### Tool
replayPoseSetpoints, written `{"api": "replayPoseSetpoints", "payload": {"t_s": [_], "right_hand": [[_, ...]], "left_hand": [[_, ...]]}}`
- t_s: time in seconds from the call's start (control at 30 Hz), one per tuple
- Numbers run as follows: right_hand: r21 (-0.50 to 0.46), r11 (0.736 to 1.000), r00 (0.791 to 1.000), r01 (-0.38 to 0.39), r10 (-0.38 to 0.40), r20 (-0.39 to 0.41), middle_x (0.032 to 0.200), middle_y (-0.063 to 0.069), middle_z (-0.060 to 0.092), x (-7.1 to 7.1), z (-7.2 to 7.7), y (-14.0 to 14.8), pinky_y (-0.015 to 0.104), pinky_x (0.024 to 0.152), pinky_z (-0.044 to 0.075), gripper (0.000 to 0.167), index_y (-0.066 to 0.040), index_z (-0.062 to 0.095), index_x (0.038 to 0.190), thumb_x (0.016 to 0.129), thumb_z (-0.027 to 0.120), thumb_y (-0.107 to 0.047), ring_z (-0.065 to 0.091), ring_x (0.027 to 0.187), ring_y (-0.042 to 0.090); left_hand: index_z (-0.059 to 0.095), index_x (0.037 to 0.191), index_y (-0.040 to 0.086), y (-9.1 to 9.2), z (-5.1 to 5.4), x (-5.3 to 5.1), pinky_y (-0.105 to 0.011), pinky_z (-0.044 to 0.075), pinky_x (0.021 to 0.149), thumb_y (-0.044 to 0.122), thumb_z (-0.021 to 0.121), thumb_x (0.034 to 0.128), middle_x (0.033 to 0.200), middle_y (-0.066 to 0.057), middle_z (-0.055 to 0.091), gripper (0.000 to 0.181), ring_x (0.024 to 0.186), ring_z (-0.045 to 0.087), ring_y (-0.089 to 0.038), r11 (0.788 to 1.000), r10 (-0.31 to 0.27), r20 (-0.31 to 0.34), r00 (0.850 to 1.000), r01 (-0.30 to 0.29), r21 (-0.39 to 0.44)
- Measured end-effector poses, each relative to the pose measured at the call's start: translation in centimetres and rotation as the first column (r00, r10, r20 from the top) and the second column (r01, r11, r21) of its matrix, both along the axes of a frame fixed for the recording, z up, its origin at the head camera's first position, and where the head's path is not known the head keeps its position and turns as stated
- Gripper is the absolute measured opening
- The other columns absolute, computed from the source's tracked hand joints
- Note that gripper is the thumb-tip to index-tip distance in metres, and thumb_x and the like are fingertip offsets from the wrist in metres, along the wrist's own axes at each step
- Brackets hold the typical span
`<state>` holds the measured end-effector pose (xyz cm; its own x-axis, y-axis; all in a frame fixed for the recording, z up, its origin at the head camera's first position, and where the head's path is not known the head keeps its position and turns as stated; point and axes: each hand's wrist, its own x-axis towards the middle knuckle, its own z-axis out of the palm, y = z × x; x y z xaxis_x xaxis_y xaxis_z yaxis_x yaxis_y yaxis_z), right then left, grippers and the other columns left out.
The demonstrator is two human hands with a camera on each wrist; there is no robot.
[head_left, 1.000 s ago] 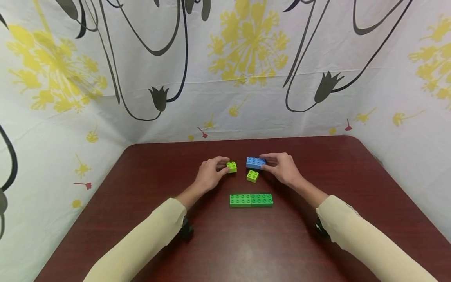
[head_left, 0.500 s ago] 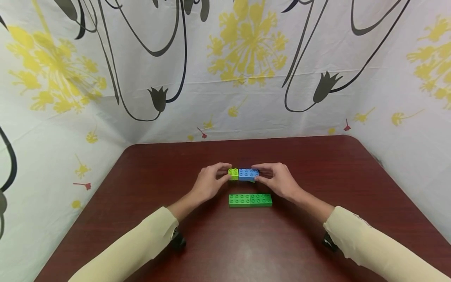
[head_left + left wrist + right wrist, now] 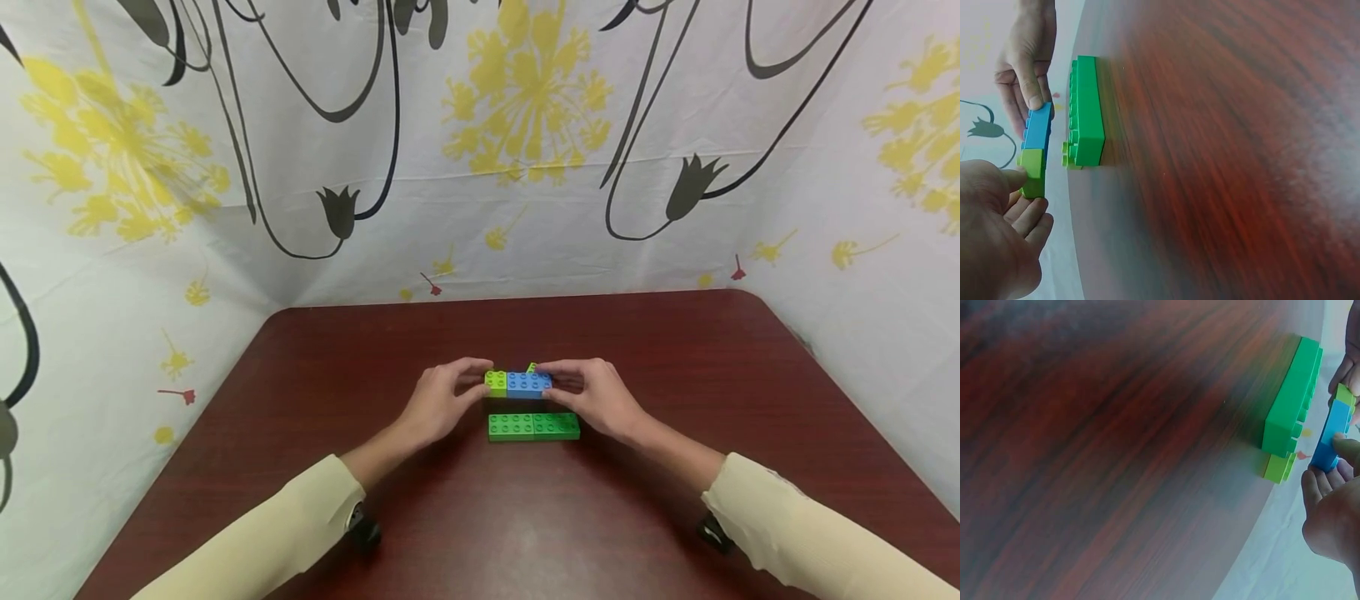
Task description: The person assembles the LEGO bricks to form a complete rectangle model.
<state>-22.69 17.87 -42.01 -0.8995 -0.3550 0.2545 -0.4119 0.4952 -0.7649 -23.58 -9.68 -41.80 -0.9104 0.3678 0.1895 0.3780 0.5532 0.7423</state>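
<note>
My left hand [image 3: 437, 402] pinches a small lime-green building brick [image 3: 496, 383] between thumb and fingers. A longer blue brick [image 3: 528, 384] is pinched by my right hand [image 3: 602, 395]. The two bricks are side by side, end against end, raised above the table in both wrist views. Just in front of them on the table lies a row of two green bricks [image 3: 534, 427], set end to end. A second lime-green brick [image 3: 1280, 467] stands on the table behind, mostly hidden by the blue one in the head view.
A dark red-brown wooden table [image 3: 480, 517] lies under both arms. Behind it and at the sides hangs a white cloth [image 3: 420, 242] printed with yellow and grey flowers. Dark devices [image 3: 364, 532] are worn at both wrists.
The right hand lifted the blue brick and brought it against the lime-green brick in the left hand. Both hands then moved nearer, toward the green row, uncovering part of the loose lime-green brick behind.
</note>
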Motion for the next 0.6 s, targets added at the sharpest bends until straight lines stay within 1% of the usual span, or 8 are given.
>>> {"api": "replayPoseSetpoints", "payload": {"t_s": [0.3, 0.6], "right_hand": [[-0.004, 1.000, 1.000, -0.014, 0.014, 0.009, 0.128, 0.018, 0.073, 0.7, -0.2, 0.1, 0.039, 0.091, 0.060, 0.040, 0.000, 0.074, 0.131, 0.092, 0.083, -0.003, 0.075, 0.110, 0.028], [0.003, 0.999, 0.999, -0.041, 0.041, 0.023, 0.126, 0.017, 0.074, 1.6, -0.3, 0.2, 0.036, 0.090, 0.061, 0.039, 0.000, 0.075, 0.129, 0.092, 0.083, -0.003, 0.075, 0.110, 0.027]], "left_hand": [[0.068, 0.141, 0.011, -0.3, -0.1, 1.0, -0.035, 0.057, 0.099, 0.019, 0.077, 0.1002, 0.134, -0.001, 0.073, 0.043, 0.119, 0.071, -0.015, 1.000, -0.014, 0.013, 1.000, 0.014, -0.007], [0.068, 0.141, 0.011, -0.5, -0.2, 2.1, -0.036, 0.057, 0.100, 0.018, 0.077, 0.1004, 0.135, -0.001, 0.072, 0.042, 0.119, 0.071, -0.016, 1.000, -0.028, 0.039, 0.999, 0.028, -0.004]]}}
